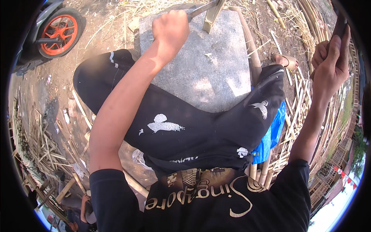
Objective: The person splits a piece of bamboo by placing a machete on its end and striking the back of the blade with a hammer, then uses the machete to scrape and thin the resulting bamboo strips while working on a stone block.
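Gripping knife (201, 9) in left hand (170, 30) over grey slab (185, 63), dark tool (340, 25) in right hand (331, 58) rightward; may glance off leaning bamboo (211, 20).

Strip (211, 18) apparently on slab (181, 73); motorcycle (48, 40) left, sticks (295, 108) right.

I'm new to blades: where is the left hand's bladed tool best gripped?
Likely by the dark handle, from the left, as the left hand has it: the blade slants up and right toward the bamboo piece, away from the hand.
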`<state>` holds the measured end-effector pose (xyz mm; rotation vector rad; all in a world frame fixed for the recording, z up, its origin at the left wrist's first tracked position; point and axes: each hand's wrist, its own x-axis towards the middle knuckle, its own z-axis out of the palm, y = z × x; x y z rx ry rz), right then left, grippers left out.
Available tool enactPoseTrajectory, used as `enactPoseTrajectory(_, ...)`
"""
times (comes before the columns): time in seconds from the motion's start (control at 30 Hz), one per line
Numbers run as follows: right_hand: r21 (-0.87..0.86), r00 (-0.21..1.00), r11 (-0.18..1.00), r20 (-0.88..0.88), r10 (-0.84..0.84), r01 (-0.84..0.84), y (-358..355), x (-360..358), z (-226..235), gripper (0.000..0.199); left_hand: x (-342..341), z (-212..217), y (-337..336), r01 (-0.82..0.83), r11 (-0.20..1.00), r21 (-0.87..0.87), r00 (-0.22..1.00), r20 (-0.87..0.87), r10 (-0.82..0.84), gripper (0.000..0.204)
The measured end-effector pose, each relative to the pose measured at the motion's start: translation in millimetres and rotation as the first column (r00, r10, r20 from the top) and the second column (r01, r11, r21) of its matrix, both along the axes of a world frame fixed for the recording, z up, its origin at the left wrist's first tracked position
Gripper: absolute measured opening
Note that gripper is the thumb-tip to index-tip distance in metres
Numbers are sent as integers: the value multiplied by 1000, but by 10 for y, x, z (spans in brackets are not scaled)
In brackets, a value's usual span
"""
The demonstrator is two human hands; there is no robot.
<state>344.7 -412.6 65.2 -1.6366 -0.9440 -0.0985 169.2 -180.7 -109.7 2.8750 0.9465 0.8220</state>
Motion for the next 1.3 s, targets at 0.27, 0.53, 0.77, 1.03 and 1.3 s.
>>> enactPoseTrajectory(0.27, -658, 989, 750, 58, 137, -65, -202, -130, -985, 46, 112, -103, -89, -100, 977, -189, 957, -286, 43, 13)
enactPoseTrajectory(0.53, -98, 998, 995, -70, 3, -9, -36, -119, -7, 44, 87, -128, -133, -108, 971, -214, 949, -312, 36, 15)
enactPoseTrajectory(0.77, -768, 978, 640, 112, 174, -26, -147, -86, -1300, 44, 189, 37, -113, -83, 971, -226, 916, -400, -14, 16)
enactPoseTrajectory(1.03, -531, 992, 844, -129, 14, -81, 28, -320, -489, 45, 35, -71, -163, -181, 964, -194, 899, -429, 82, 15)
enactPoseTrajectory(1.3, -744, 987, 664, 44, 157, -72, -159, -104, -1264, 44, 54, -41, -172, -162, 958, -236, 895, -444, 42, 15)
